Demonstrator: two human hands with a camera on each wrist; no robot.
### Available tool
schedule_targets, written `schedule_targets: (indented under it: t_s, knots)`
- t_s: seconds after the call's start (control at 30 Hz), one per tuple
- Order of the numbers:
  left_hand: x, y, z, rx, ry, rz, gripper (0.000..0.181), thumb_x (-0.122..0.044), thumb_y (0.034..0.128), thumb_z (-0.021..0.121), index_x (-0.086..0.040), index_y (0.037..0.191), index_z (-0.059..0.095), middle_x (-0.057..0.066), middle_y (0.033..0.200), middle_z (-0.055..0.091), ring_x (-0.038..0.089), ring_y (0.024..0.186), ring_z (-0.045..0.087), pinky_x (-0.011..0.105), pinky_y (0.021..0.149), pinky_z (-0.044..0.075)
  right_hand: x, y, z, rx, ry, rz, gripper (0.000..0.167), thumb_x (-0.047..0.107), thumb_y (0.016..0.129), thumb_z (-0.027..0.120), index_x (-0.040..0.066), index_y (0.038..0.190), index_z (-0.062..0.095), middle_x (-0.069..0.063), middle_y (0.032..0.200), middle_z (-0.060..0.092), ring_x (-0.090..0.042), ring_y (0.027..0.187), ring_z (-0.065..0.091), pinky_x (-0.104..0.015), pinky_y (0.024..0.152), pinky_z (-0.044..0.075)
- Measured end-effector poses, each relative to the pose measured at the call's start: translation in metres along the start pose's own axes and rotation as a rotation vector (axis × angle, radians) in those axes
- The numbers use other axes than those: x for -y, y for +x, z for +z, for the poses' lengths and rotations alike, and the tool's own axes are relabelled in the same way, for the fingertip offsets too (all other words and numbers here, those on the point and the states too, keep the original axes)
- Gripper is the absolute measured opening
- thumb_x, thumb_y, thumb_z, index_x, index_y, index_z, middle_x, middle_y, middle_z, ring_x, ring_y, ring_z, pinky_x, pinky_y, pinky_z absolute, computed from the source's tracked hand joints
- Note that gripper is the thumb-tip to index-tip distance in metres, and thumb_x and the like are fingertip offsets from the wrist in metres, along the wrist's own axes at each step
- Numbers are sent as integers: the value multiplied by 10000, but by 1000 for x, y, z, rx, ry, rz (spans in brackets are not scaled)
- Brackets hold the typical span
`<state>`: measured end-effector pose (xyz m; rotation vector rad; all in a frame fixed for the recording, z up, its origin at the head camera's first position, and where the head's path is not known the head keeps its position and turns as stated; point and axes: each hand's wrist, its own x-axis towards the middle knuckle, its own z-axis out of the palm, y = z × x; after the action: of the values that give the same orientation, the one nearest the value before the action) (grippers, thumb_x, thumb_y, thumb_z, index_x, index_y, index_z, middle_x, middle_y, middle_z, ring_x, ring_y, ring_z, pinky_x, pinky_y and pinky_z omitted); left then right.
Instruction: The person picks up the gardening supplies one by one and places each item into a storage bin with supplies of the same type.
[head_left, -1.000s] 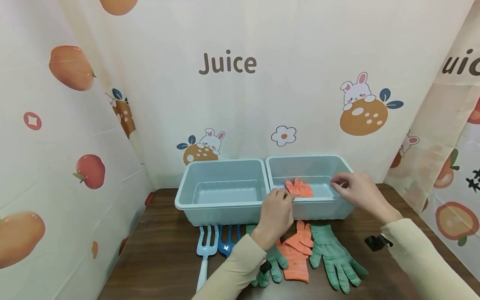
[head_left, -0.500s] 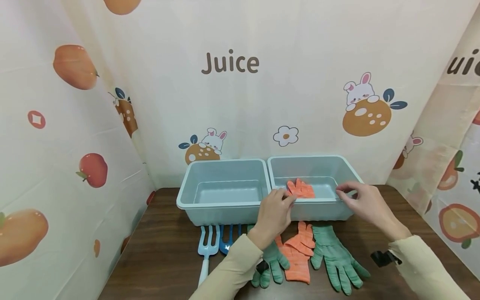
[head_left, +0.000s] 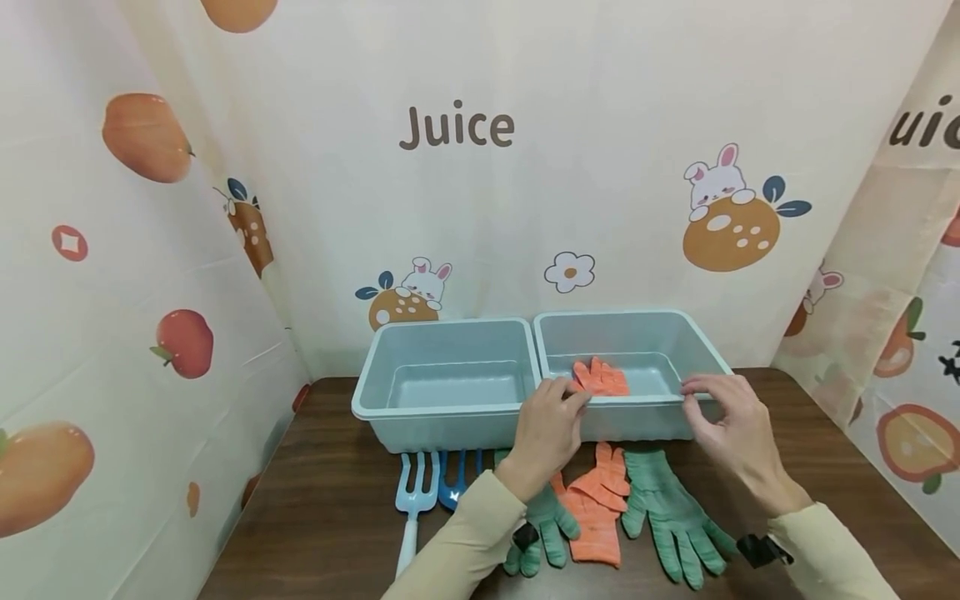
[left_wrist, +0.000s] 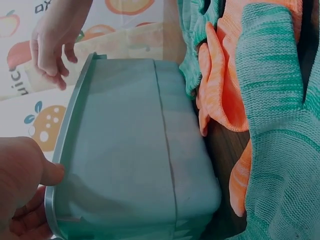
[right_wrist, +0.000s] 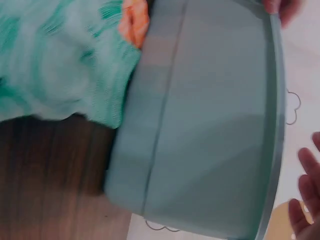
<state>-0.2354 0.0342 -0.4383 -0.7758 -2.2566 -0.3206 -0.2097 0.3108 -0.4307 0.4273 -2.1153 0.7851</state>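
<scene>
At centre, the left hand pinches the near rim of a pale blue bin, an orange glove inside. At centre right, the right hand is off that rim, fingers parted, holding nothing. A one-handed pull could skew the bin or ruck the green glove below it. "Juice" reads at upper centre; "uic", cut off, at upper right.

the head view looks forward and down across the worktop from farther back; both wrist views, sideways and close, share the front of the right-hand tub.
</scene>
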Motion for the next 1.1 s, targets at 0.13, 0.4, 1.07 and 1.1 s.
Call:
schedule_targets:
  t_s: [0.13, 0.4, 1.07, 1.1]
  knots:
    - [0, 0, 1, -8, 1, -3, 147, -197, 982, 781, -229, 1115, 834, -41, 1017, 690, 124, 907, 657, 215, 746, 570, 1, -7, 1, -16, -4, 13, 138, -42, 876, 700, 51, 946, 773, -107, 943, 738, 5, 1002, 516, -128, 821, 352]
    - [0, 0, 1, 8, -5, -10, 140, -212, 1003, 759, -242, 1118, 834, -53, 1028, 708, 125, 971, 683, 222, 822, 591, 2, -15, -6, 113, -2, 207, 143, 64, 1050, 585, 123, 973, 690, -28, 845, 635, 9, 688, 468, -175, 620, 365]
    - [-1, 0, -1, 3, 43, 4, 147, -223, 986, 781, -263, 1119, 831, -62, 1000, 706, 115, 924, 667, 205, 798, 580, -6, -41, 0, 364, -13, 275, 103, 47, 950, 749, 71, 1047, 770, 58, 837, 722, 57, 697, 574, -181, 597, 490]
    - [-1, 0, -1, -1, 43, 6, 146, -220, 979, 788, -263, 1113, 831, -62, 996, 704, 116, 920, 665, 203, 795, 577, -5, -42, 0, 386, -15, 289, 112, 63, 957, 749, 70, 1066, 774, 58, 842, 724, 52, 694, 572, -198, 593, 496]
